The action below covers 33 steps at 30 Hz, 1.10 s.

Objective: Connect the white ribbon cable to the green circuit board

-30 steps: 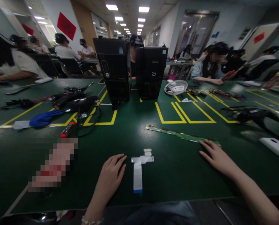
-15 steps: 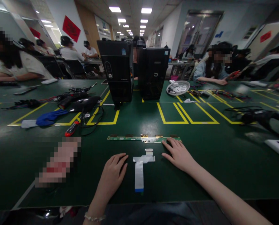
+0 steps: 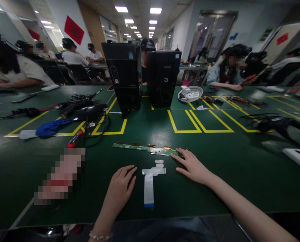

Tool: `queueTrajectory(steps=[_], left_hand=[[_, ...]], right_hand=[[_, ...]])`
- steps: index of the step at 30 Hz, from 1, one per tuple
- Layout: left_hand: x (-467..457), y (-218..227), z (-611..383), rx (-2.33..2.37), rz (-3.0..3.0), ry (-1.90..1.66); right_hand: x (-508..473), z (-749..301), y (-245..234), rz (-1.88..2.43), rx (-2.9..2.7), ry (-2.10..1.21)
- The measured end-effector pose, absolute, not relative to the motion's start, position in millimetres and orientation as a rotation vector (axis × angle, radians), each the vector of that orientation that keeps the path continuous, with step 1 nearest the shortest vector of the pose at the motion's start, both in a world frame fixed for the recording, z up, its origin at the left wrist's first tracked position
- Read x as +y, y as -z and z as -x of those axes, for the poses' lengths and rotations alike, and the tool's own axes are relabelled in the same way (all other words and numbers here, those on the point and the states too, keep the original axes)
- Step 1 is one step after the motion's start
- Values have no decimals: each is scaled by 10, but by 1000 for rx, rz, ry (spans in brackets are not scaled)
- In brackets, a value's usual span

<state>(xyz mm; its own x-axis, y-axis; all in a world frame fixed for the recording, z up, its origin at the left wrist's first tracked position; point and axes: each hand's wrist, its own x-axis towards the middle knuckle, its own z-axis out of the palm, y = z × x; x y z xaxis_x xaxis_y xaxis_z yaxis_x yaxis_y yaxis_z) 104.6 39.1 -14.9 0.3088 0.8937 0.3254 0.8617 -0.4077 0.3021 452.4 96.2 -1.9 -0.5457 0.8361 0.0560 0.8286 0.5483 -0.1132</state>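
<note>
A long, narrow green circuit board [image 3: 140, 147] lies across the table, its right end lower than its left. My right hand [image 3: 190, 165] rests on that right end with fingers spread, hiding part of it. Nearer to me lies a white flat ribbon cable [image 3: 149, 188] with a blue end, and a crosswise white piece sits at its top. A small white connector piece is just above that. My left hand [image 3: 122, 181] lies on the table left of the cable, fingers loosely curved and apart, with nothing in it.
Two black computer towers [image 3: 121, 77] stand at the back middle. A white basket [image 3: 190, 94] of small parts is right of them. On the left are a blue glove [image 3: 51, 127], a red-black screwdriver [image 3: 75, 139] and tangled cables. A black cable bundle [image 3: 270, 124] lies right. Other people sit around.
The circuit board has turned slightly, its right end coming down toward me under my right hand's fingers. My left hand stays by the ribbon cable. The view has shifted slightly.
</note>
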Motion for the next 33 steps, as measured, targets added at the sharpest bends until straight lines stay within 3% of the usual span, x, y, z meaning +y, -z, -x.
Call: queueTrajectory(steps=[9, 17, 33], left_hand=[[370, 115, -1075, 1613, -2513, -704], [307, -30, -1718, 1346, -2548, -703], [367, 81, -1916, 1359, -2586, -552]], right_hand=[[985, -4495, -22, 1282, -2725, -160], [965, -4377, 17, 1181, -2714, -170], [1082, -4337, -3, 1086, -2651, -234]])
